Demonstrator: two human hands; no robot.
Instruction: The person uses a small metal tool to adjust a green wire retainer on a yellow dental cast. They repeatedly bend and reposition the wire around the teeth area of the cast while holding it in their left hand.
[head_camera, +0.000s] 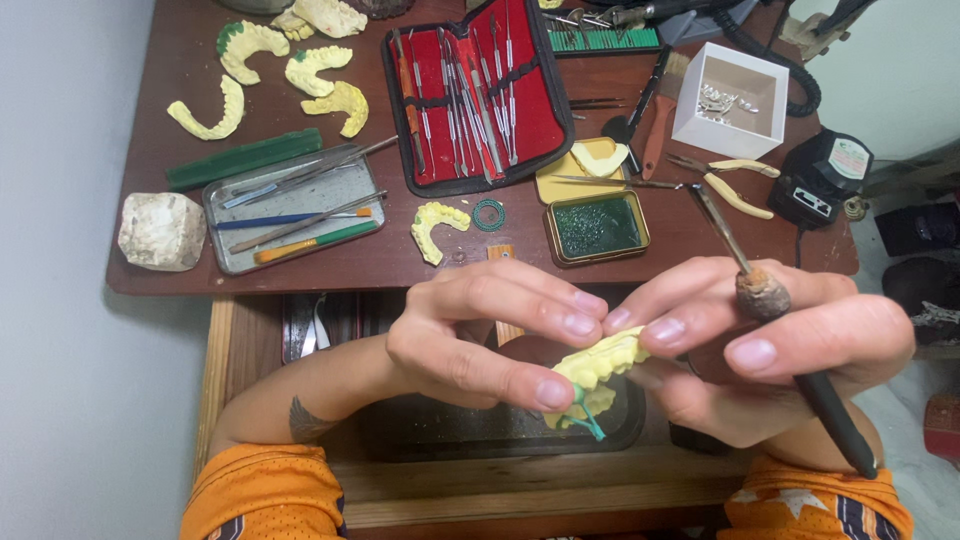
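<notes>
Many yellow casts (300, 60) | brown table (690, 235) | grey wall (60, 120)

Single head-worn view, steeply downward, close over hands and cluttered workbench (300, 270).

Your instrument case (478, 95) lies open at the desk's (680, 225) upper centre, metal tray (290, 210) left of it, box (730, 100) right.
</notes>
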